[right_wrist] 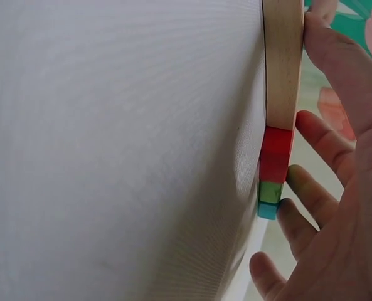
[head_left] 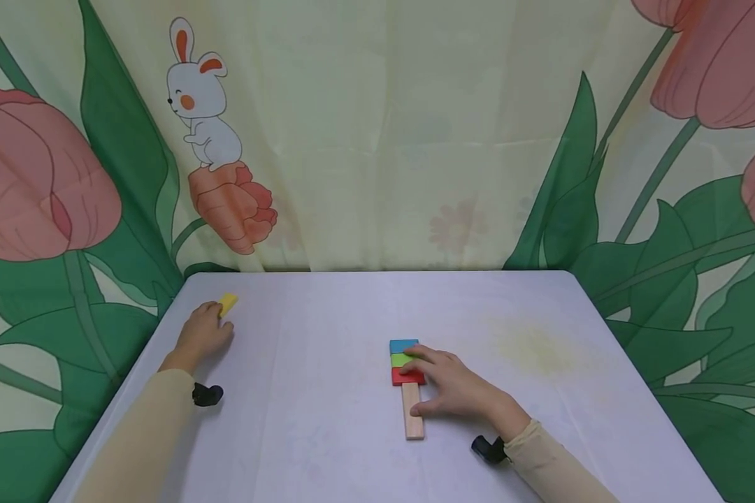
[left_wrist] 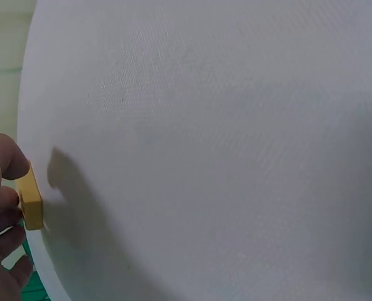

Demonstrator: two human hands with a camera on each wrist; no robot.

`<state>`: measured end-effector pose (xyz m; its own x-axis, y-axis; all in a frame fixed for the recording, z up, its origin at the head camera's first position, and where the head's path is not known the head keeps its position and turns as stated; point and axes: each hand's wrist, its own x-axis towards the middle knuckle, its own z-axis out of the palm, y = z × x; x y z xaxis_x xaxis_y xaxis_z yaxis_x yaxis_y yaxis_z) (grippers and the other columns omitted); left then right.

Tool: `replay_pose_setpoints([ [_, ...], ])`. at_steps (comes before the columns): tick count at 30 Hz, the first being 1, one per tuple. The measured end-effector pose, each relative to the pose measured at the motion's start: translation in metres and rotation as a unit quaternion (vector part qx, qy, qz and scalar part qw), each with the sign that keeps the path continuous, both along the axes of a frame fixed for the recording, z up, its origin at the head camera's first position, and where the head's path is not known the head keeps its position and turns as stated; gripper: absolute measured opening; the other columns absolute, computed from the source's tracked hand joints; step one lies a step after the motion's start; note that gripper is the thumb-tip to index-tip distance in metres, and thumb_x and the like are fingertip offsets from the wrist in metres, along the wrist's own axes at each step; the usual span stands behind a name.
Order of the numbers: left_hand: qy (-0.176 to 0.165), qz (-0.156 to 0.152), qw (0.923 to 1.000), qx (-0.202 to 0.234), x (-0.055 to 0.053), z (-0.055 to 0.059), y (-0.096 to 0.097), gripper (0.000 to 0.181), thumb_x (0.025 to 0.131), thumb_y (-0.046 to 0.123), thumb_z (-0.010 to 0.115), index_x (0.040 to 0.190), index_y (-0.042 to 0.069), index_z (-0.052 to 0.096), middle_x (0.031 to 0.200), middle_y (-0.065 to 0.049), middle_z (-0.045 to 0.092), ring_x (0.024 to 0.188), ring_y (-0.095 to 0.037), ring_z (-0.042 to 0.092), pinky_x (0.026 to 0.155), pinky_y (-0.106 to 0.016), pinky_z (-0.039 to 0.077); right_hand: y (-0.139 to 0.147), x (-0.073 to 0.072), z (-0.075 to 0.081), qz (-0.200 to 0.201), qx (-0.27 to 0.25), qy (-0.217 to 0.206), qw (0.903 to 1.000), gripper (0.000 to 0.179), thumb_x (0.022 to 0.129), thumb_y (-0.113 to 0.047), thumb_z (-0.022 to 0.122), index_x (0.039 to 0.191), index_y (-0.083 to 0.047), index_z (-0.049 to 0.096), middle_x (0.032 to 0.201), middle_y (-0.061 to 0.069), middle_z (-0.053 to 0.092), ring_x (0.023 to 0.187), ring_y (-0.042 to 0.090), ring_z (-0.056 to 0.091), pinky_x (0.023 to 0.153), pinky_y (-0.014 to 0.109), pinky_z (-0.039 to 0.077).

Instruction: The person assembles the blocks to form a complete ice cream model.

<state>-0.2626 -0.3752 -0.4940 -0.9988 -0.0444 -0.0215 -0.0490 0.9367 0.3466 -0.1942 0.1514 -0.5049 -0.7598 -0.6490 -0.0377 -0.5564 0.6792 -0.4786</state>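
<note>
At the table's far left, my left hand holds a yellow block at its near end between thumb and fingers. The left wrist view catches the same yellow block at the edge of the frame. Near the middle of the table lie a blue block, a green block and a red block in a touching row. A plain wooden strip extends from the red block toward me. Spread fingers of my right hand rest over the coloured blocks, its thumb at the wooden strip.
A white-covered table carries the blocks, with a faint yellowish patch on its right side. Behind it hangs a curtain printed with tulips and a rabbit. A small black device sits at the left wrist, another at the right.
</note>
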Motion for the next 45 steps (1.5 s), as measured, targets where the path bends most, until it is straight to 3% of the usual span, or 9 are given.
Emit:
replay_pose_setpoints([
  [12,-0.013,0.013,0.9998,-0.003,-0.001,0.000,0.006,0.061,0.098,0.015,0.046,0.145,-0.022,0.038,0.151,-0.039,0.033,0.137,-0.057,0.035,0.117,-0.068,0.032,-0.002,0.001,0.004,0.005,0.001,-0.008,1.0000,0.066,0.083,-0.056,0.081,0.140,-0.032,0.059,0.164,-0.002,0.037,0.152,0.032,0.034,0.123,0.061,0.027],
  [24,0.004,-0.033,0.9993,-0.014,0.004,0.003,0.016,0.048,0.095,0.014,0.050,0.131,-0.018,0.054,0.143,-0.039,0.042,0.134,-0.057,0.040,0.114,-0.067,0.036,-0.002,0.000,0.006,0.000,-0.003,-0.015,0.9999,0.067,0.083,-0.055,0.082,0.141,-0.031,0.059,0.164,-0.003,0.036,0.152,0.033,0.034,0.123,0.063,0.027],
  [37,0.011,-0.041,0.9990,-0.013,0.002,-0.004,0.040,0.050,0.094,0.014,0.055,0.134,-0.017,0.054,0.142,-0.036,0.047,0.132,-0.052,0.047,0.114,-0.065,0.040,0.000,0.001,0.004,0.000,-0.006,-0.015,0.9999,0.067,0.083,-0.057,0.081,0.140,-0.030,0.060,0.163,0.000,0.038,0.150,0.036,0.035,0.120,0.065,0.030],
  [45,0.013,-0.068,0.9974,-0.021,0.003,-0.003,0.058,0.052,0.093,0.014,0.056,0.137,-0.015,0.054,0.142,-0.034,0.049,0.131,-0.050,0.049,0.113,-0.064,0.042,0.001,0.002,0.003,0.003,-0.012,-0.015,0.9998,0.067,0.083,-0.057,0.081,0.140,-0.029,0.060,0.163,0.001,0.038,0.151,0.036,0.035,0.119,0.065,0.031],
])
